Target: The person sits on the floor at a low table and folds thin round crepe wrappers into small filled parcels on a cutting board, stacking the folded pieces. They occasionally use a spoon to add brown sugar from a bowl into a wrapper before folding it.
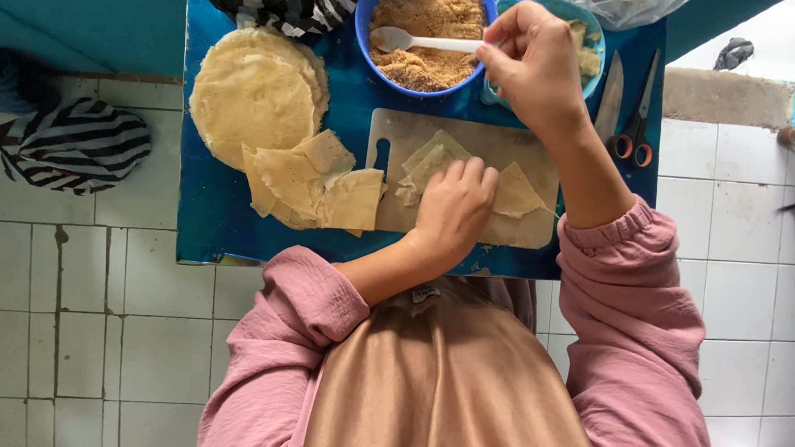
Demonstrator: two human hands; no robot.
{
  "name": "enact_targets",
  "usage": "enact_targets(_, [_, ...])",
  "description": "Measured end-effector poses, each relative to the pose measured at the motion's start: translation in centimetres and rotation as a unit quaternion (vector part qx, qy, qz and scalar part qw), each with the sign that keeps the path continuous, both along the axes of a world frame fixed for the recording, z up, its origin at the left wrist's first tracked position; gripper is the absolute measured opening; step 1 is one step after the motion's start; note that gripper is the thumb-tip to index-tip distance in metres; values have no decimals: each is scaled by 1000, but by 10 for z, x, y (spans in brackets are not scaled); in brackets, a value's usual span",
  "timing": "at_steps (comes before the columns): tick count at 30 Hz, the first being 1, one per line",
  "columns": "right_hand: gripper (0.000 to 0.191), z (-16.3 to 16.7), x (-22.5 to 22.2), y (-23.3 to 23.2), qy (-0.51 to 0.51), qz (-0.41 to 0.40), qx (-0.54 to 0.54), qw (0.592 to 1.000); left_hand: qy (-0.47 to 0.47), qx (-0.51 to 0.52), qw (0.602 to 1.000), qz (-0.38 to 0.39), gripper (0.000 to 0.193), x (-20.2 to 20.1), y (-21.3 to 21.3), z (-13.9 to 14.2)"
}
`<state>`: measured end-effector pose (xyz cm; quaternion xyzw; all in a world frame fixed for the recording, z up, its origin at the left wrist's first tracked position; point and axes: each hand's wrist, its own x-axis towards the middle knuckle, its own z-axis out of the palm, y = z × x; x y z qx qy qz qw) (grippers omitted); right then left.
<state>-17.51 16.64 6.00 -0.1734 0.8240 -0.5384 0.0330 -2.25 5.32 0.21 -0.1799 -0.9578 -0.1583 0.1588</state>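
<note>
A wrapper (431, 162) lies on the cutting board (522, 233) near the mat's (210, 224) front edge, pinned under the flat, open left hand (456, 208). The right hand (534, 64), arm stretched toward the back edge, pinches a white spoon (405, 41) resting in the blue bowl (367, 34) of brown filling (433, 19).

bowls 2 (370, 35) | spoon 1 (405, 41) | scissors 1 (638, 127) | knife 1 (610, 99) | cutting board 1 (392, 134)
</note>
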Motion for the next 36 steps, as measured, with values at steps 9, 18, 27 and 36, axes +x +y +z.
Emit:
enact_targets(9, [15, 4, -5, -60, 161, 50, -35, 985, -31, 111, 992, -51, 16, 2, 5, 1])
enact_targets(18, [23, -1, -5, -63, 93, 31, -66, 993, -125, 178, 974, -68, 23, -2, 3, -5])
enact_targets(27, [26, 2, -1, -14, -108, 29, -313, 943, -159, 248, 951, -91, 23, -2, -3, -5])
enact_targets(36, [24, 14, 113, 85, -110, -100, -346, 927, -162, 303, 935, -87, 29, 5, -15, 0])
